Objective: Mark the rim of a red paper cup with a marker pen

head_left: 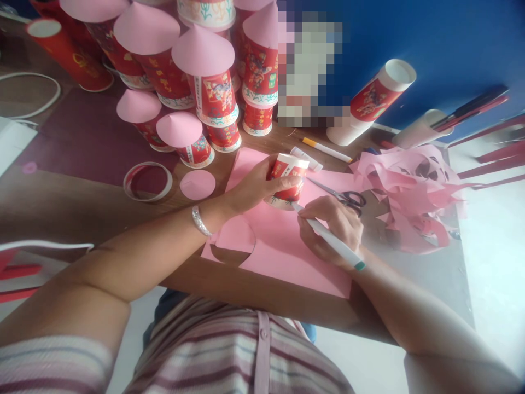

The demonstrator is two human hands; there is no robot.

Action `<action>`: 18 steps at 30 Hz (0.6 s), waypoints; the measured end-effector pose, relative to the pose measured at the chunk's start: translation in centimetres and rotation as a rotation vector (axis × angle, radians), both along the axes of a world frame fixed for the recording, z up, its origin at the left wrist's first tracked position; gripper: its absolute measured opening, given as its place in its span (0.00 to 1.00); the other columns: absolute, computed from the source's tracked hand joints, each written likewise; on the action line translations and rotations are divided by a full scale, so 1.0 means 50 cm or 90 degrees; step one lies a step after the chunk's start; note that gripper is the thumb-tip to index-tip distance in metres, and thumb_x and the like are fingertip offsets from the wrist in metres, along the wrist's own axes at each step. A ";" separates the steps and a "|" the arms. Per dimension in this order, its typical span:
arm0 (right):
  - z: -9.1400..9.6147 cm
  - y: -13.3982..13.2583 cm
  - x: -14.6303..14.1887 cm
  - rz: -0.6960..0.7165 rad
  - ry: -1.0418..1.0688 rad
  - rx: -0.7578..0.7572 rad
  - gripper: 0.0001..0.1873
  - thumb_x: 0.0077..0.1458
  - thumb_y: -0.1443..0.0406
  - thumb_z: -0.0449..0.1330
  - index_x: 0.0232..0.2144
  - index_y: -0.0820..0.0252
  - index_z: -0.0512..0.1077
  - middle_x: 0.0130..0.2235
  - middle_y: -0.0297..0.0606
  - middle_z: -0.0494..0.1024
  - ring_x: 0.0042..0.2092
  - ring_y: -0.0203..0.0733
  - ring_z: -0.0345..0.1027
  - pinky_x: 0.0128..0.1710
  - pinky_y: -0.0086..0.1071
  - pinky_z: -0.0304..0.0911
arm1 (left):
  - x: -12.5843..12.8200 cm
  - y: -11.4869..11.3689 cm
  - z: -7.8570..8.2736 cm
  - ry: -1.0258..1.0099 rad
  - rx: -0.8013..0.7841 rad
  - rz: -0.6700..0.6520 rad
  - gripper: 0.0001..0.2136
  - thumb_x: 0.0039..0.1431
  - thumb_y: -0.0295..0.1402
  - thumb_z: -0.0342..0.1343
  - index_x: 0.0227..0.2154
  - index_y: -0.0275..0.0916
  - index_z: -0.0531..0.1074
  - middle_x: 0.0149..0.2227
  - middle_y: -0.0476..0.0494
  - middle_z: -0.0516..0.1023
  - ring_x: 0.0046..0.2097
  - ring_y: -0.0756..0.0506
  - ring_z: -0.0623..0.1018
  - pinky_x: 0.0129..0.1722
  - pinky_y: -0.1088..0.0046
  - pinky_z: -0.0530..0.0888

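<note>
L hand point(254, 189) wrapped round cup point(287, 180), rim-down on pink sheet point(287, 262) | R hand point(333, 229) pinched on pen point(330, 239), tip at rim | imo we'd press cup firm, pen upright & snug

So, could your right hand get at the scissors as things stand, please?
Probably yes: the scissors lie uncovered just beyond the right hand, nothing between them, though that hand is holding a pen.

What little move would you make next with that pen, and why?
Probably slide the white pen on around the rim of the red printed paper cup: the right hand has its tip at that rim, and the left hand holds the cup on the pink paper sheet.
</note>
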State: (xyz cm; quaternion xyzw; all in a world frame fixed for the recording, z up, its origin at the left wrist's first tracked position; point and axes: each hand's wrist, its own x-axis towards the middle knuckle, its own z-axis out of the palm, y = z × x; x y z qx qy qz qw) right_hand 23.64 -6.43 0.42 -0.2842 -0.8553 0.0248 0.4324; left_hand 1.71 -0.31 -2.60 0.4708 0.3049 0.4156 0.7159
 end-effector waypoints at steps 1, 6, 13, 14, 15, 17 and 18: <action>-0.001 0.001 0.000 -0.005 0.004 -0.004 0.14 0.72 0.75 0.64 0.48 0.48 0.73 0.36 0.31 0.85 0.31 0.42 0.81 0.29 0.36 0.77 | 0.000 0.000 0.000 0.000 -0.004 0.001 0.33 0.60 0.56 0.83 0.53 0.41 0.76 0.45 0.43 0.87 0.43 0.44 0.87 0.41 0.68 0.85; -0.004 0.004 -0.001 -0.033 0.019 0.018 0.15 0.69 0.76 0.66 0.47 0.49 0.75 0.36 0.29 0.86 0.31 0.41 0.82 0.30 0.35 0.76 | 0.001 -0.003 0.006 -0.007 -0.018 0.013 0.34 0.58 0.56 0.84 0.52 0.40 0.75 0.44 0.45 0.85 0.41 0.47 0.85 0.39 0.71 0.84; -0.002 0.005 -0.002 -0.019 0.016 0.008 0.15 0.70 0.77 0.64 0.48 0.50 0.74 0.37 0.30 0.86 0.32 0.40 0.83 0.31 0.34 0.76 | 0.002 -0.005 0.012 -0.006 -0.020 0.011 0.35 0.58 0.58 0.84 0.52 0.39 0.75 0.41 0.46 0.84 0.40 0.46 0.85 0.39 0.70 0.84; -0.002 0.005 -0.003 -0.021 0.018 0.013 0.15 0.70 0.77 0.64 0.47 0.49 0.74 0.37 0.29 0.86 0.32 0.40 0.83 0.31 0.34 0.76 | 0.002 -0.005 0.012 -0.005 -0.021 0.011 0.35 0.58 0.58 0.84 0.52 0.39 0.75 0.41 0.46 0.84 0.41 0.46 0.86 0.40 0.69 0.84; -0.003 0.006 -0.003 -0.024 0.020 0.018 0.15 0.70 0.77 0.64 0.48 0.49 0.73 0.36 0.29 0.86 0.32 0.40 0.82 0.31 0.34 0.75 | 0.002 -0.005 0.012 -0.004 -0.021 0.010 0.35 0.58 0.58 0.85 0.53 0.40 0.75 0.42 0.46 0.84 0.41 0.46 0.86 0.41 0.68 0.85; -0.004 0.007 -0.004 -0.027 0.018 0.026 0.16 0.69 0.77 0.65 0.48 0.49 0.73 0.36 0.28 0.86 0.31 0.39 0.82 0.31 0.33 0.75 | 0.003 -0.006 0.013 -0.002 -0.023 0.010 0.36 0.56 0.58 0.85 0.54 0.40 0.76 0.41 0.46 0.84 0.41 0.46 0.86 0.41 0.68 0.85; -0.004 0.008 -0.005 -0.027 0.015 0.028 0.17 0.69 0.77 0.65 0.48 0.49 0.73 0.36 0.28 0.86 0.31 0.39 0.82 0.31 0.33 0.75 | 0.003 -0.006 0.014 0.000 -0.024 0.012 0.37 0.56 0.58 0.85 0.53 0.40 0.76 0.41 0.46 0.84 0.41 0.46 0.86 0.41 0.68 0.85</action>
